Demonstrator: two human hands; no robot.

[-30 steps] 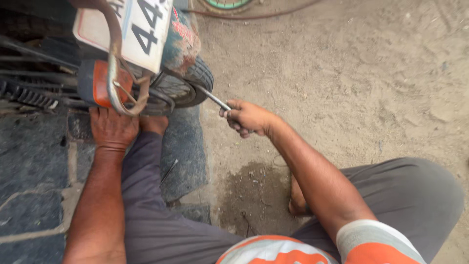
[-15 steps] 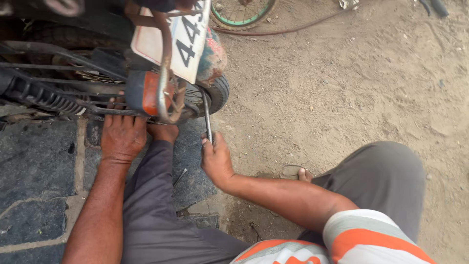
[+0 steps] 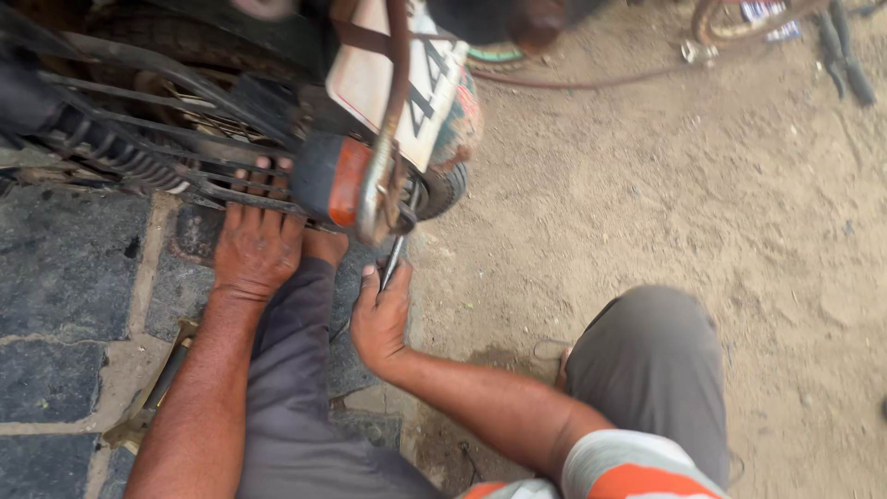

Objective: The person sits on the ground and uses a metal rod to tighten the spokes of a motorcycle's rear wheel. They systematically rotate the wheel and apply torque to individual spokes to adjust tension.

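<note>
Right hand has swung its metal wrench from pointing right to upright at frame centre, gripping the handle. Left hand stays flat, fingers spread, braced against the motorcycle frame: a turning stroke on the fastener.

number plate — white rectangle, dark characters | rear of motorbike, top centre | tilted, behind rusty bar
</note>
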